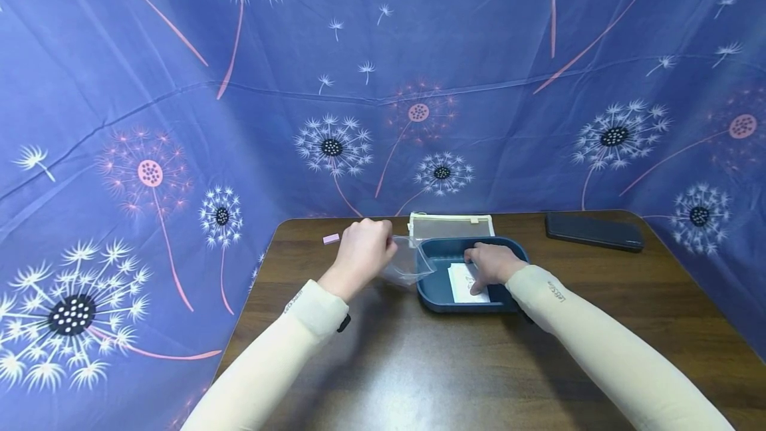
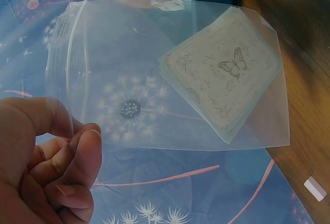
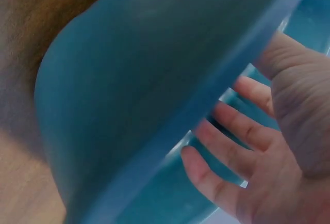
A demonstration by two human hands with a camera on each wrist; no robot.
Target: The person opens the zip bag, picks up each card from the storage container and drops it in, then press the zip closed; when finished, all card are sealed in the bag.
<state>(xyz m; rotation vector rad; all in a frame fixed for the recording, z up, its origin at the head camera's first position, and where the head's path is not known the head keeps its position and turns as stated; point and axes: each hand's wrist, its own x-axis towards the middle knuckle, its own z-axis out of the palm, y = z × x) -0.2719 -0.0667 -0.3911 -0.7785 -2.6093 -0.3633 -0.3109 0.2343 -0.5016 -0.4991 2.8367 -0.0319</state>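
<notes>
My left hand (image 1: pixel 364 248) pinches a clear zip bag (image 2: pixel 121 43) near its zip end, in front of the blue tray's left side. A small stack of square paper sheets with a butterfly print (image 2: pixel 224 74) shows through the plastic. The right hand (image 1: pixel 495 263) reaches into the deep blue tray (image 1: pixel 441 308) from its right side. Beneath that hand lie white sheets with dark markings (image 1: pixel 459 283), partly covered by it. In the right wrist view, its fingers (image 3: pixel 227 154) are spread and fairly straight, with nothing seen between them; the tray's wall hides some fingertips.
Behind the tray lies a flat zip pouch (image 1: pixel 450 225) with a cream edge. A long black case (image 1: pixel 592 231) sits at the table's back right. One small pink block (image 1: pixel 331 239) lies at the back left. Patterned blue cloth (image 1: pixel 509 151) hangs around the wooden table (image 1: pixel 419 364).
</notes>
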